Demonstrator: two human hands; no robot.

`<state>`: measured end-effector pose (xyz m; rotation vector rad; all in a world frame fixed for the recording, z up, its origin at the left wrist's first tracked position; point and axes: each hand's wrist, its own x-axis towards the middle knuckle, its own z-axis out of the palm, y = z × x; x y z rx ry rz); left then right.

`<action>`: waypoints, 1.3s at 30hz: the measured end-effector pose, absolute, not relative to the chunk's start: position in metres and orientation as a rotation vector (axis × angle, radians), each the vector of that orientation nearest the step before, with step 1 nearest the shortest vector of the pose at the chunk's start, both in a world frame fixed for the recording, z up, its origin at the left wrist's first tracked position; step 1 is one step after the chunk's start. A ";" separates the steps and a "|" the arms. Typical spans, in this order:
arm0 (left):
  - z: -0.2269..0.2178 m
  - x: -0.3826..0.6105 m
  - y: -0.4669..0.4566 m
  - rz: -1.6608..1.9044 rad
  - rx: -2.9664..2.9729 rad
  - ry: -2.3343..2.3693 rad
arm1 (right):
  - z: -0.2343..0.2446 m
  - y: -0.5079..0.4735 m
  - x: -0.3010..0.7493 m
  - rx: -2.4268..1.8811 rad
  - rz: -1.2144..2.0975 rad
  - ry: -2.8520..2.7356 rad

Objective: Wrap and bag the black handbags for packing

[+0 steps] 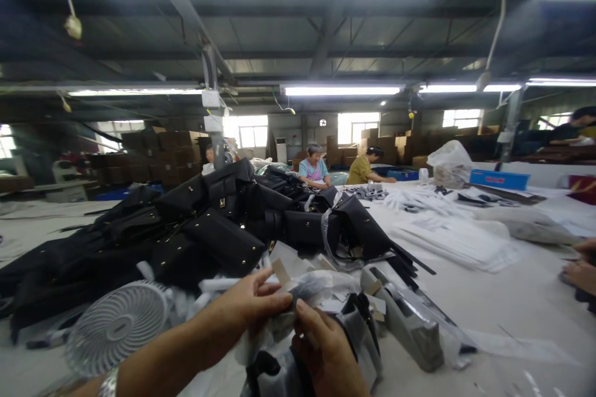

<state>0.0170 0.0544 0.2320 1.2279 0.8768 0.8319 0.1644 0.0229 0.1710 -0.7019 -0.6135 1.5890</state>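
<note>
At the table's near edge, my left hand (258, 299) and my right hand (321, 344) meet with thumbs and fingertips pinched together. Between them is a dark bag handle (313, 284) wrapped in clear plastic film; its lower part is blurred. Below my hands lies a black bag (361, 329) partly covered in translucent wrapping. Scraps of paper and card (282, 270) lie just beyond my fingers. To the right rests a grey, plastic-covered piece (410, 322), its kind unclear.
A large heap of black bags (209, 239) fills the left and middle of the table. A white fan (121, 325) stands near my left forearm. White sheets (460, 239) are stacked at right. Another person's hand (582, 270) is at the right edge; co-workers (314, 167) sit beyond.
</note>
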 end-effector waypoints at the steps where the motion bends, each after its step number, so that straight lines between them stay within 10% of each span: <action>1: 0.233 0.018 0.054 0.817 1.242 0.829 | 0.169 0.025 0.165 -0.700 1.601 -0.623; 17: 0.237 0.014 0.049 0.835 1.351 0.961 | 0.150 0.015 0.183 -0.342 1.905 -0.328; 39: 0.238 0.035 0.029 0.987 1.721 1.214 | 0.148 0.019 0.148 -0.671 1.347 -0.697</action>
